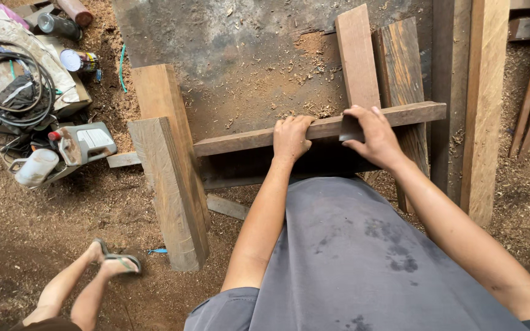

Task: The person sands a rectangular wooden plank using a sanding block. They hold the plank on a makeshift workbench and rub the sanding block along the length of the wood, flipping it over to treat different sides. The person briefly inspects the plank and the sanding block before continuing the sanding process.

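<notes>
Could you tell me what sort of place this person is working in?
Most likely an informal woodworking yard or sawmill. Sawdust covers the ground, rough planks and a thick timber beam lie about, and both hands rest on a long board laid across them.

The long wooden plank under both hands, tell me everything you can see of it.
The plank is a long, narrow piece of weathered brown wood lying almost level, its right end slightly higher in the picture. It spans a thick wooden beam at left and upright boards at right. The left hand grips its top edge; the right hand presses a dark flat piece against it.
</notes>
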